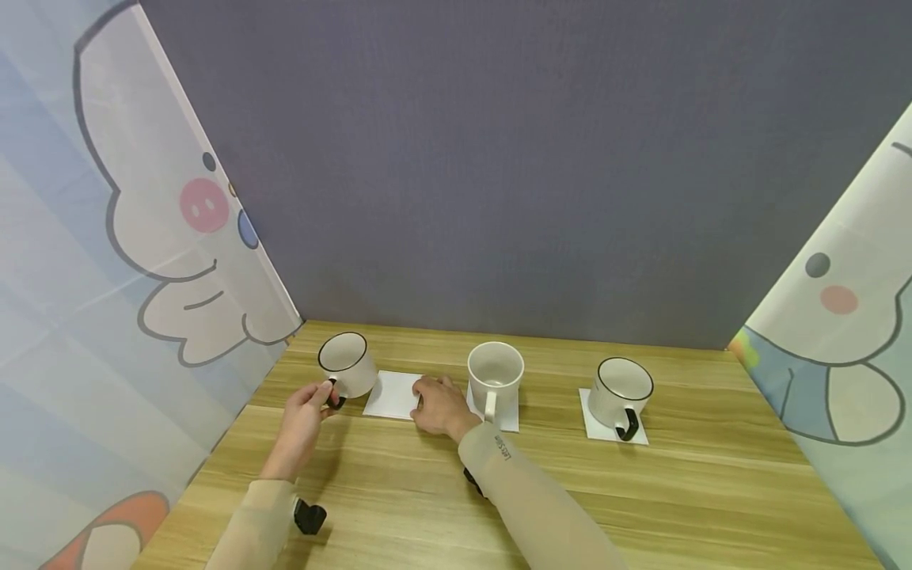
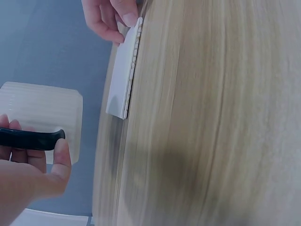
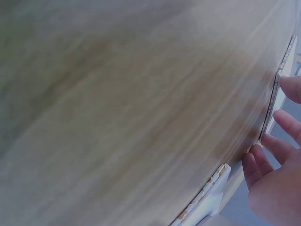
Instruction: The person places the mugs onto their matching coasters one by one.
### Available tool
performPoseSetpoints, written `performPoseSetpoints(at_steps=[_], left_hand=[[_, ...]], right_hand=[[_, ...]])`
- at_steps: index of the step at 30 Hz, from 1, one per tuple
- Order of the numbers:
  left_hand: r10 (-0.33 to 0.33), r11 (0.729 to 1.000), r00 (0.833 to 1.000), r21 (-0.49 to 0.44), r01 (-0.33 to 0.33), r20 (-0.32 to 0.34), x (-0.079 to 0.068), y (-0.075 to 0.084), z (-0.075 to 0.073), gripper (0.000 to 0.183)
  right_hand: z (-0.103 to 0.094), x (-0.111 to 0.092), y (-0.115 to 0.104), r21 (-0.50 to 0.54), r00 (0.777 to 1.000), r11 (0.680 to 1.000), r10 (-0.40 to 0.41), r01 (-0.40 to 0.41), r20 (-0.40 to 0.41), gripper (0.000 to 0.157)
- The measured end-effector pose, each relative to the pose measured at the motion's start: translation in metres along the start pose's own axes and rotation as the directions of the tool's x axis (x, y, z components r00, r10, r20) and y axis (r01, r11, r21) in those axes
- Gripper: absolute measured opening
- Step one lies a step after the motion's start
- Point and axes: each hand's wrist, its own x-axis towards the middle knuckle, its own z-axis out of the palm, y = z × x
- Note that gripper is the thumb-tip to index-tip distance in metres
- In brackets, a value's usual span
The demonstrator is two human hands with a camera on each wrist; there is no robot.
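Note:
A white mug with a black rim and black handle (image 1: 347, 364) is in my left hand (image 1: 306, 419), which grips it by the handle. In the left wrist view this mug (image 2: 51, 103) hangs clear of the tabletop, left of a white square cardboard coaster (image 1: 390, 394). My right hand (image 1: 440, 408) holds the coaster's right side, thumb and fingers at its edge; part of that side is hidden under the hand. Just right of this hand, a plain white mug (image 1: 496, 368) stands on another coaster (image 1: 509, 416), its handle toward me.
Farther right, a second black-rimmed mug (image 1: 621, 392) stands on its own white coaster (image 1: 594, 427). The wooden table (image 1: 399, 491) ends at a grey panel (image 1: 463, 174) behind, with printed curtains (image 1: 157, 237) at both sides.

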Motion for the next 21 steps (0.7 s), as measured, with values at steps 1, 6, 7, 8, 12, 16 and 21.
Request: performPoseSetpoints(at_steps=[1, 6, 7, 8, 12, 16, 21], left_hand=[[0.002, 1.000, 1.000, 0.001, -0.002, 0.000, 0.0000, 0.0001, 0.0003, 0.038], [0.008, 1.000, 1.000, -0.001, -0.008, 0.008, -0.0001, -0.0011, 0.0017, 0.037], [0.009, 1.000, 1.000, -0.001, -0.009, 0.009, 0.0001, -0.0017, 0.0021, 0.037], [0.009, 1.000, 1.000, -0.001, -0.009, 0.011, 0.0002, -0.0023, 0.0024, 0.036], [0.008, 1.000, 1.000, 0.009, -0.008, 0.014, -0.0006, -0.0036, 0.0039, 0.037], [0.007, 1.000, 1.000, 0.016, -0.007, 0.023, -0.0009, -0.0039, 0.0055, 0.038], [0.004, 1.000, 1.000, 0.009, -0.005, 0.026, -0.0001, -0.0037, 0.0083, 0.038]], right_hand=[[0.0000, -0.0001, -0.0001, 0.000, 1.000, 1.000, 0.000, 0.000, -0.001, 0.031], [-0.0001, -0.0004, -0.0005, -0.012, 1.000, 1.000, -0.001, 0.001, -0.005, 0.031], [0.0000, -0.0005, -0.0004, -0.011, 1.000, 1.000, -0.002, 0.002, -0.006, 0.031], [-0.0001, -0.0005, -0.0003, -0.011, 1.000, 1.000, -0.004, 0.004, -0.006, 0.031], [-0.0004, -0.0007, -0.0005, 0.006, 1.000, 1.000, -0.005, 0.005, -0.005, 0.032], [-0.0015, -0.0016, -0.0014, 0.009, 1.000, 1.000, -0.001, 0.002, -0.004, 0.033], [-0.0023, -0.0023, -0.0018, 0.010, 1.000, 1.000, 0.003, -0.003, 0.000, 0.033]])
